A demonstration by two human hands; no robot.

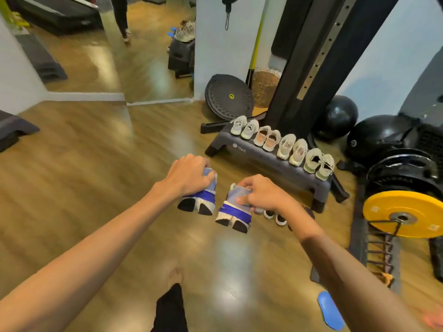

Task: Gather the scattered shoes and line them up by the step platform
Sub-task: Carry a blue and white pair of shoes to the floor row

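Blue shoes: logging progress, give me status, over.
Left hand grips one blue shoe, right hand the other. Eight pale shoes lined on step platform. Small dark shoes lie beside.

pale shoes [285,144]: 8 | blue shoes [203,197]: 2 | step platform [268,164]: 1 | yellow plate [405,213]: 1

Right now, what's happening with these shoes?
A person holds a pair of blue shoes just above the floor, the left hand gripping the left shoe and the right hand the right shoe. Eight pale shoes already stand in a row on the step platform beyond. Dark shoes lie below the right wrist.
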